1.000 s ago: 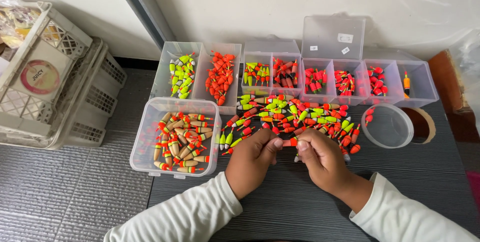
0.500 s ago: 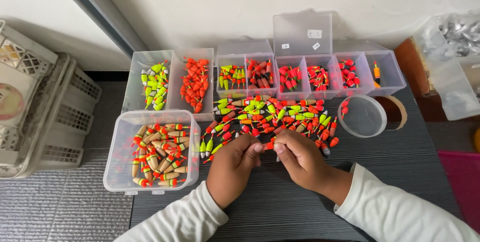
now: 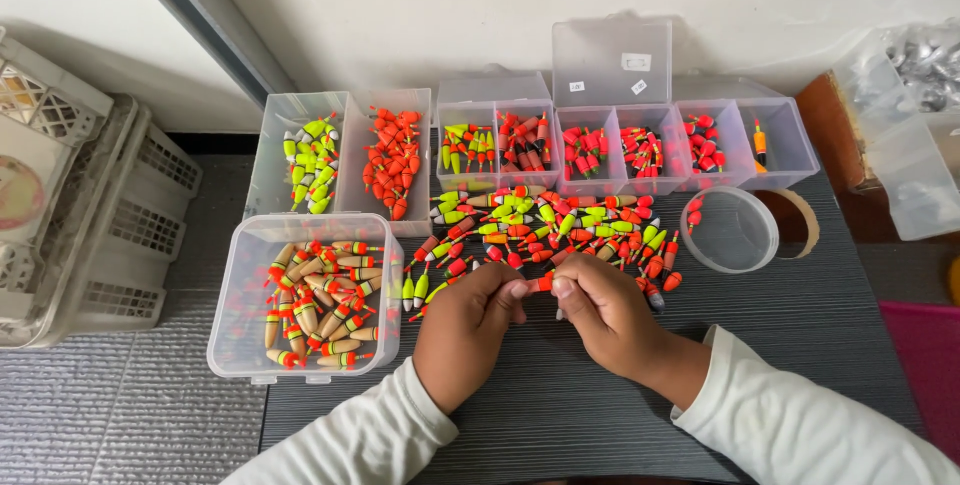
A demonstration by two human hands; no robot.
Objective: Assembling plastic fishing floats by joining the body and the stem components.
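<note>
As both hands [image 3: 540,320] pinch float [image 3: 540,285] | pile [image 3: 560,225] just beyond

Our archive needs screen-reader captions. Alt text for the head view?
Left hand and right hand pinch one small orange float between them over a dark table, beside a loose pile of floats and clear sorting boxes.

L hand [image 3: 468,330] & R hand [image 3: 600,313] close together, fingertips pinched, nearly touching.
</note>
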